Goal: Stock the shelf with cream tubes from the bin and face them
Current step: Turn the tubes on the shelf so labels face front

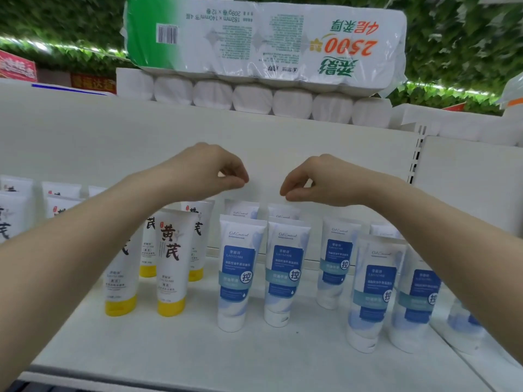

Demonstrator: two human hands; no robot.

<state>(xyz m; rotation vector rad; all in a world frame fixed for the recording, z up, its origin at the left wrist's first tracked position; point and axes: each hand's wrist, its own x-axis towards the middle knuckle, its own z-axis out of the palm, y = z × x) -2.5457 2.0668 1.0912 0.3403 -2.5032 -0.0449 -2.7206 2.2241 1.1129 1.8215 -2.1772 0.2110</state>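
Several white cream tubes with blue labels (240, 271) stand cap-down on the white shelf (198, 349), in rows from the middle to the right. To their left stand several white tubes with yellow caps (171, 267) and black characters. My left hand (209, 172) hovers above the back row, fingers curled with thumb and fingertips pinched, holding nothing. My right hand (314, 181) hovers beside it in the same pinch, just above the top of a rear blue-label tube (283, 212). Neither hand touches a tube. No bin is in view.
Packs of toilet paper rolls (254, 52) are stacked on the shelf top above the white back panel. More tubes (17, 210) stand at the far left. A slotted shelf upright (416, 157) rises at the right. The shelf's front strip is bare.
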